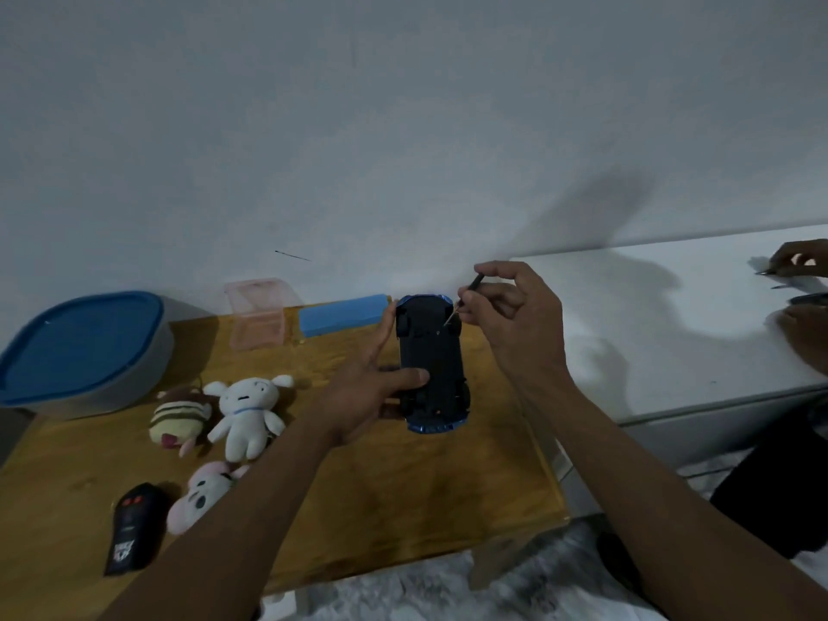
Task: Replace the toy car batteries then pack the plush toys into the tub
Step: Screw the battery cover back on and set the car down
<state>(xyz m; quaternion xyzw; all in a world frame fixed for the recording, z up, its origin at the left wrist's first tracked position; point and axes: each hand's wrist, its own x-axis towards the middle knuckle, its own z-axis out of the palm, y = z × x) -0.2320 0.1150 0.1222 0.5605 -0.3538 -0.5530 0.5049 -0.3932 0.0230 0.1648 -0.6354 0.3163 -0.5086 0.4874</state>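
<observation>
The toy car (431, 360) is belly-up over the wooden desk (403, 508), dark underside facing the camera and blue bodywork peeking out at both ends. The left hand (372, 387) grips it from the car's left flank, with the thumb laid across the chassis and the fingers curled along the side. Whether the car touches the desk I cannot tell.

At the car's far right corner the right hand (506, 307) pinches a slim dark screwdriver (470, 291) between thumb and fingertips. The tool is tilted, and its thin tip is down on the underside, just beside a wheel.

Just left of the car's far end lies a blue block (342, 313), and left again stands a clear pink box (260, 316), open at the top. Far to the car's left sits the tub (76, 347), grey with its blue lid on.

Between tub and car, nearer the camera, a white plush (244, 410) lies on its back, touching a striped plush (179, 416) at its side. Nearer still, left of the car, a pink plush (201, 495) sits partly behind the left forearm. A black remote control (132, 528) with red buttons lies just beside that one.

Well off to the car's right runs a white surface (672, 329), where another person's hands (802, 259) are busy with small dark things that are too blurred to name.
</observation>
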